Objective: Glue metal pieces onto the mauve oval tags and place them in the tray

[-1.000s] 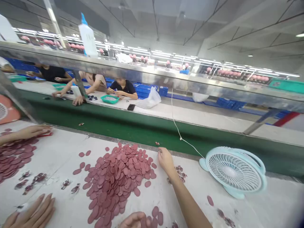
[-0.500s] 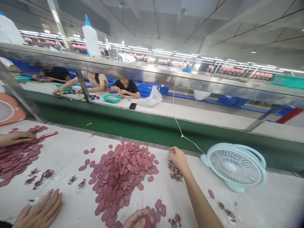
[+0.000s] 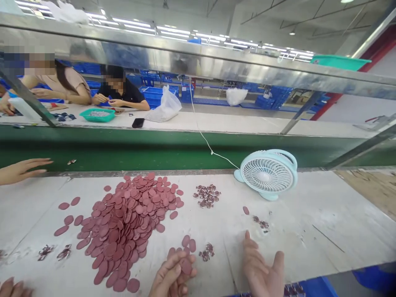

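Between the thumb and fingers of my left hand (image 3: 171, 276) is a flat, dark-pink oval piece (image 3: 186, 266). A few more ovals (image 3: 186, 241) lie just beyond that hand. Beside it is a small cluster of shiny brown bits (image 3: 206, 252), too small to name. My right hand (image 3: 261, 266) is at the front right, index finger stretched forward and thumb apart, with nothing visible in it. A large heap of ovals (image 3: 130, 222) spreads to the left. A bigger group of brown bits (image 3: 207, 196) lies farther back on the white tabletop (image 3: 213, 222).
A light-blue fan (image 3: 267, 175) stands at the back right, its white cord (image 3: 201, 132) running upward. Below the front edge are a blue tray (image 3: 318, 286) and a row of brown pieces (image 3: 293, 290). Another person's hand (image 3: 21, 171) reaches in from the left. A metal shelf (image 3: 198, 57) crosses above.
My right hand has left the farther brown bits and come back toward the front right. My left hand still holds an oval. The view has swung right. The other person's far hand has lifted off ovals.
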Demonstrator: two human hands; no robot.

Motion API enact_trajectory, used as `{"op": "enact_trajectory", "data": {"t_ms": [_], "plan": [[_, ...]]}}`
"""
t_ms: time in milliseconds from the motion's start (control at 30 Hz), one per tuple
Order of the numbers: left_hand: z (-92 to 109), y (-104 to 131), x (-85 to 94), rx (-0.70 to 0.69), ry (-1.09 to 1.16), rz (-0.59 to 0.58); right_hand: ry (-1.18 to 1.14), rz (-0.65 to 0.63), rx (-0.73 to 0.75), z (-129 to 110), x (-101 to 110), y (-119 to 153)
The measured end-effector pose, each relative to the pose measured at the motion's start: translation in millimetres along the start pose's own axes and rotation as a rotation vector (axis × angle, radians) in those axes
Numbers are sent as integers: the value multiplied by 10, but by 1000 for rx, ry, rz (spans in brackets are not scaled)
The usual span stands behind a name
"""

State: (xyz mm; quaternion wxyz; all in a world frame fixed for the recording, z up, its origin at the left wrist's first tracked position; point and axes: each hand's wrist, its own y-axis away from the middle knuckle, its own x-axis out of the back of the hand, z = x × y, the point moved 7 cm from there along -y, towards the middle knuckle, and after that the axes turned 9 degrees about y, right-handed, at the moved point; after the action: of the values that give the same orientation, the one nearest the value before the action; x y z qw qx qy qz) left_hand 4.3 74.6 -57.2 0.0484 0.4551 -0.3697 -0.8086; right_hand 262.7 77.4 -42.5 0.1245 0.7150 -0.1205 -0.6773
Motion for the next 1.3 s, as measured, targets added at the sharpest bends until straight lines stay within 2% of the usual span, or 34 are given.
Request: {"op": "enact_trajectory", "data": {"t_ms": [67,167,267,367,500,567,667,767,867,1000,1133,1300], "plan": [[-67,-8,-41,13,50,-10,-70,-25,-25,-107,-56,-121],[-106,34,-138,12,69,-39,17,-16,-60,-193,-130,-334],[-101,94,-239,-11,67,-72,90,28,-101,-66,-204,-408],[-94,136,-299,-30,69,-68,357,79,-57,196,-319,-301],[-99,168,-330,-46,89,-57,872,142,67,593,-482,-47],[-104,183,-337,-46,106,-76,1092,151,179,760,-575,75],[-104,202,-341,-54,127,-138,1303,126,389,959,-754,233],[-109,209,-327,-67,135,-193,1405,87,550,1078,-908,324],[-117,210,-320,-86,127,-223,1475,63,633,1096,-964,339],[-104,217,-358,-107,141,-272,1550,14,652,1062,-920,310],[-87,214,-368,-100,140,-291,1626,32,647,1013,-863,295],[-89,204,-324,-99,122,-279,1734,-110,708,1046,-940,273]]}}
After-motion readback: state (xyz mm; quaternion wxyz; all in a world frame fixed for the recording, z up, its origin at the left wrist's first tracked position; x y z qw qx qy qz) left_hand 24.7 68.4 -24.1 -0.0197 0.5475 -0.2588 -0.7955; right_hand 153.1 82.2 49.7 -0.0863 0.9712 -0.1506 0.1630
